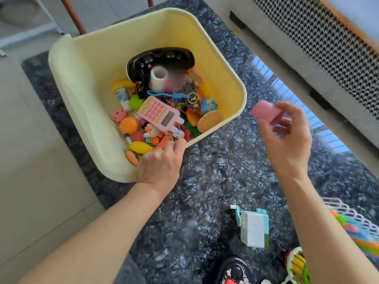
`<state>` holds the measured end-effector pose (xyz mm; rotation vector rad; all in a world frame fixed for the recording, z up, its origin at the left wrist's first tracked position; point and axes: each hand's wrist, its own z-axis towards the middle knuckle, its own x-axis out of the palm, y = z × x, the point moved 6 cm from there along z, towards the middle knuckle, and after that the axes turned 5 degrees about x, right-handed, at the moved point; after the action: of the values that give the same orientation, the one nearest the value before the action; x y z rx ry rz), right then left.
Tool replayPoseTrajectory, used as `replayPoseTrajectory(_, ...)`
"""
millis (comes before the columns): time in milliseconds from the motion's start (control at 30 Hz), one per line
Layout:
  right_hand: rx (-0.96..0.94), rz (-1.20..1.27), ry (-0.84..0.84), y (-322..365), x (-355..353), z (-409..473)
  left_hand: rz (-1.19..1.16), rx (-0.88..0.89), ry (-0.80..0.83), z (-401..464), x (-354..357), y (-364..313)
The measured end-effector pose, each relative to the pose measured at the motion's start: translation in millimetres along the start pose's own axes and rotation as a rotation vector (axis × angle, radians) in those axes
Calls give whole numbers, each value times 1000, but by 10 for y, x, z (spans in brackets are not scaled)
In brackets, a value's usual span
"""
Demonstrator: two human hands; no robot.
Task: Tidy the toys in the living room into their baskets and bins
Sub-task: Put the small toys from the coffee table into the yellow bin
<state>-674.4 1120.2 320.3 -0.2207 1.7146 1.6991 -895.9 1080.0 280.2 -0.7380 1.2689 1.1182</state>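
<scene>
Toys fill the yellow bin [86, 58] on the dark marbled floor [205, 181] — pink toy calculator [158, 113] in the middle, black toy [160, 58] at the back. Left hand [162, 160] hooks curled fingers over the near rim, among the toys. Right hand [287, 136] pinches a blurred pink toy [266, 110] just beside the bin. White-and-teal toy [253, 228] lies nearer, on the floor.

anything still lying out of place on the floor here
Yes: a white and teal toy lies loose on the dark marbled floor, outside the yellow bin. The right hand holds a pink toy, also not yet binned.
</scene>
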Motion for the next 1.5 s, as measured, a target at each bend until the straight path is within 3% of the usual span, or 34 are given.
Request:
replayPoseTrajectory(67,-147,-31,183,478,159,-31,-9,12,0,-8,-20,-7)
replayPoseTrajectory(167,-256,-266,464,798,583,-98,-38,17,12,-16,-13,-12)
replayPoseTrajectory(300,-325,-547,566,702,1011,-195,-73,56,-52,-55,-22,-18)
replayPoseTrajectory(367,-285,-527,500,614,953,-234,-109,98,-64,-95,-29,-19)
replayPoseTrajectory(467,-234,-185,120,502,422,-444,-172,183,-55,-172,-24,-21)
replayPoseTrajectory(567,-82,-181,-133,-3,-112,-847,-221,247,-35,-267,-21,-17)
replayPoseTrajectory(633,102,-327,-68,-465,-294,-1136,-238,302,-29,-320,-37,-33)
replayPoseTrajectory(800,525,-608,274,-1257,-370,-1828,-227,400,-41,-438,-119,-75)
replayPoseTrajectory(1000,751,-633,248,-1394,-241,-2009,-281,432,-36,-619,-134,-218)
replayPoseTrajectory(1133,774,-584,177,-1415,-230,-1992,-268,435,-61,-608,-156,-218)
replayPoseTrajectory(1267,875,-173,-16,-1268,-438,-2027,-283,430,-84,-595,-151,-203)
replayPoseTrajectory(1400,675,97,-299,-687,-751,-1816,-339,417,-66,-602,-113,-202)
replayPoseTrajectory(1500,454,120,-212,-96,-732,-1442,-376,400,-114,-621,-113,-185)
